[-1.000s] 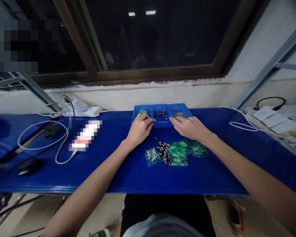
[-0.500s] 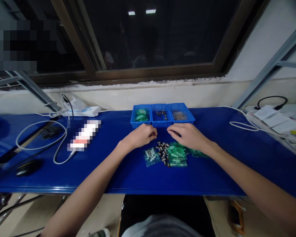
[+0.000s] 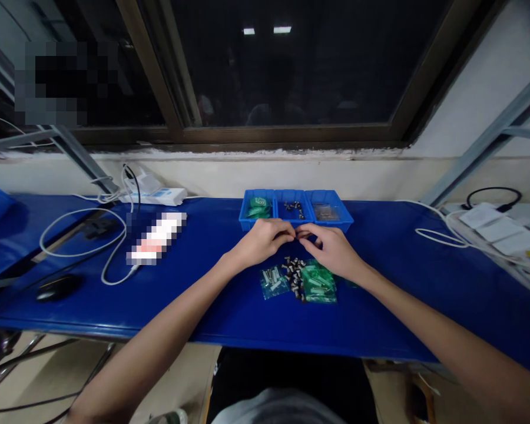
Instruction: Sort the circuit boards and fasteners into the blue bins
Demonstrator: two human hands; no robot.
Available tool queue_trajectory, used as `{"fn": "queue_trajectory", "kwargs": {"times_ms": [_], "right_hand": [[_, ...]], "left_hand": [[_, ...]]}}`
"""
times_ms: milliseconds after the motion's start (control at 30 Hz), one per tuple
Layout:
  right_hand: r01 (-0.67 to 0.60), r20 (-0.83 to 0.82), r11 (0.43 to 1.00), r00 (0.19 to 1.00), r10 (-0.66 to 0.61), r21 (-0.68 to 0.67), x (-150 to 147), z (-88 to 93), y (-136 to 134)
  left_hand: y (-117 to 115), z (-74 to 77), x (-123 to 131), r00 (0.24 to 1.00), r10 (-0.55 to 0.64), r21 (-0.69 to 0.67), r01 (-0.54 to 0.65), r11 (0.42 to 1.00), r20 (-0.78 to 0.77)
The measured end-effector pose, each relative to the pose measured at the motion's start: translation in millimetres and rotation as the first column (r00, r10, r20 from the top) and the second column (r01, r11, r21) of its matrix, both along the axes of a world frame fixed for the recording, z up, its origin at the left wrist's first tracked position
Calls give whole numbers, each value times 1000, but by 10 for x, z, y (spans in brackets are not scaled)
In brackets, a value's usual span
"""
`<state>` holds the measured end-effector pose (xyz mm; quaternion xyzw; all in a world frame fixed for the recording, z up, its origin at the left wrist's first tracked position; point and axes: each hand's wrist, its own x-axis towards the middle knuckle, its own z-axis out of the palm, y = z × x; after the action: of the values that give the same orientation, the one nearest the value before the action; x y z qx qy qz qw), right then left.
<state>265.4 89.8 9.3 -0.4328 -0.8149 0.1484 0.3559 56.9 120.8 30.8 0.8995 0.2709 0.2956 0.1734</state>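
Your left hand [image 3: 262, 240] and right hand [image 3: 331, 250] meet at the fingertips just before the blue tray [image 3: 344, 219], whose three compartments hold parts, though you cannot tell if they pinch anything; loose metal fittings [image 3: 295, 277] and green bags [image 3: 318, 288] remain on the table [image 3: 203, 312].

Electronics assembly workshop: blue-topped workbench [image 3: 229, 318], divided parts trays [image 3: 295, 193], bagged components [image 3: 318, 282], power strip [image 3: 159, 197], trailing cables [image 3: 70, 247].
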Motion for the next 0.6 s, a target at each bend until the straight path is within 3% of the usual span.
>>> {"fn": "queue_trajectory", "kwargs": {"times_ms": [167, 333, 433, 600], "right_hand": [[-46, -166, 992, 986, 26, -114, -42, 36, -38], [-36, -171, 987, 985, 9, -154, -20, 30, -25], [-41, -176, 985, 984, 11, -166, -4, 18, -11], [-41, -182, 984, 983, 9, -171, 0, -14, 14]], "left_hand": [[-77, -36, 68, 987, 4, -122, 16, 992, 162], [-105, -117, 121, 969, 9, -207, 44, 977, 246], [-112, -132, 124, 974, 4, -127, 25, 992, 225], [-99, -149, 82, 998, 23, 111, -30, 993, 64]]}}
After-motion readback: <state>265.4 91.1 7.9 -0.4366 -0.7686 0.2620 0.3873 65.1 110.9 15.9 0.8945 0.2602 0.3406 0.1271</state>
